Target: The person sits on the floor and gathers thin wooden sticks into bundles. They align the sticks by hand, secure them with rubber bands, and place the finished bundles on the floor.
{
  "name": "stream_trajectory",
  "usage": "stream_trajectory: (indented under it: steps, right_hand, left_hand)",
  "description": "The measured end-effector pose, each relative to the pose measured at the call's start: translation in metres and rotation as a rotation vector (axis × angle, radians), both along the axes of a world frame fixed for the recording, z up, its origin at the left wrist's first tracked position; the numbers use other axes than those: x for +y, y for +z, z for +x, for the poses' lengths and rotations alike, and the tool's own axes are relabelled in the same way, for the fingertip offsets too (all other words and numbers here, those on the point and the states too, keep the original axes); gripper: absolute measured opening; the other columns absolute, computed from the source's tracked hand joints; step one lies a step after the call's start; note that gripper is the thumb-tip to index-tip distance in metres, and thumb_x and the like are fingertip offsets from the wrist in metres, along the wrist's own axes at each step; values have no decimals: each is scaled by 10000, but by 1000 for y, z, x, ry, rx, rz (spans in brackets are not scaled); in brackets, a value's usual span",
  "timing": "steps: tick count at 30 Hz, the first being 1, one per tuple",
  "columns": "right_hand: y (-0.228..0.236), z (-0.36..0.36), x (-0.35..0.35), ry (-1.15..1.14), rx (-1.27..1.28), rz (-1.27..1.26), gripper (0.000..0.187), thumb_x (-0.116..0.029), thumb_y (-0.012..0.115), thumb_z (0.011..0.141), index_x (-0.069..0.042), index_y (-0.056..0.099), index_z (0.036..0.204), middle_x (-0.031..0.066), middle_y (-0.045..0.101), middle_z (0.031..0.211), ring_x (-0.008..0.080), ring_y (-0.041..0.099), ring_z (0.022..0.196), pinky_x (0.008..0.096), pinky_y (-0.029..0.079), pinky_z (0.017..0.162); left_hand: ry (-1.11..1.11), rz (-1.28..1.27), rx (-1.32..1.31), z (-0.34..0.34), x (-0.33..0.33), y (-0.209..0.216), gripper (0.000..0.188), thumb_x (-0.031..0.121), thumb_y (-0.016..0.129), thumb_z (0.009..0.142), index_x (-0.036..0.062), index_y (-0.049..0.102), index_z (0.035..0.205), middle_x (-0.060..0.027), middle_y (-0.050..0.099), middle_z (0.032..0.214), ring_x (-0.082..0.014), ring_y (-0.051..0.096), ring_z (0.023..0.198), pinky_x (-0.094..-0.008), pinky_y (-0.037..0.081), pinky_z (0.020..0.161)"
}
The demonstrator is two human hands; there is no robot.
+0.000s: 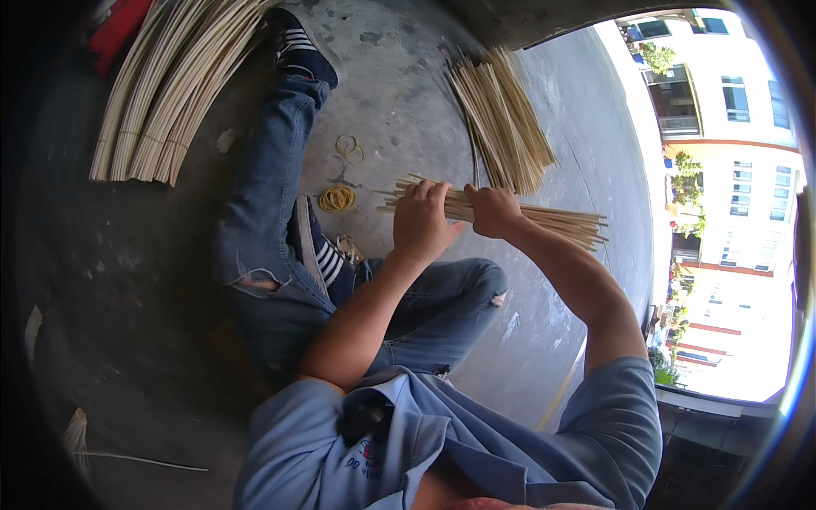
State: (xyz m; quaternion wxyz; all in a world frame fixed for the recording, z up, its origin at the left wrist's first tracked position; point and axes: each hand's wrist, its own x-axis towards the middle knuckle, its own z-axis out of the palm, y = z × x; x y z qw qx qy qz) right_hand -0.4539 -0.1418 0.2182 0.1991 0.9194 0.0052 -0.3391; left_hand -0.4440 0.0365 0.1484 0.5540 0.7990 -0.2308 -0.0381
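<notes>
A bundle of thin pale wooden sticks [561, 223] lies crosswise in front of me, above my bent leg. My left hand [423, 219] is wrapped over its left part, fingers curled across the sticks. Close beside it, my right hand [495, 211] grips the same bundle near the middle. The stick ends stand out unevenly at both sides. One darker, thin stick [474, 157] points away from my right hand toward a larger pile of loose sticks [506, 119]. The undersides of both hands are hidden.
Yellow rubber bands [337, 198] lie heaped on the concrete floor [382, 93] left of my hands, with a few loose bands [348, 148] beyond. Long tied stick bundles [161, 110] rest at the far left, by a red object [119, 30]. My legs [272, 187] stretch out on the floor.
</notes>
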Motion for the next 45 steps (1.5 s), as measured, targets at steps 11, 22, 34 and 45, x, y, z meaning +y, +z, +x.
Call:
stream_trajectory:
  steps: [11,22,34,45]
  right_hand:
    - [31,35,38,736,130,200,208,-208,692,906,-138,690,1102,19,742,946,233,738,948,368,561,841]
    - [13,7,30,237,-752,61,745,-250,737,868,-200,443,1550,182,351,1619,384,196,1565,656,10,1252]
    - [-2,29,16,-721,-924,2116,496,-184,778,837,10,625,1267,96,683,1181,187,636,1148,361,497,1019]
    - [-68,70,2,-446,-1234,1792,360,-18,804,733,10,661,1063,92,688,1065,253,659,1112,398,548,931]
  left_hand:
    - [-1039,-379,1264,47,1,-32,655,299,901,785,14,614,1301,-183,725,1160,-245,727,1034,-397,602,887]
    - [-623,-632,1465,26,1,-48,472,218,830,829,45,571,1184,-123,692,929,-218,711,805,-367,631,736]
    - [-332,-259,296,89,-45,22,623,271,873,748,53,623,1275,-135,739,1101,-296,741,958,-402,595,823]
    - [-499,-339,105,132,-64,-35,698,233,859,754,68,542,1353,-180,712,1159,-352,724,1040,-419,592,871]
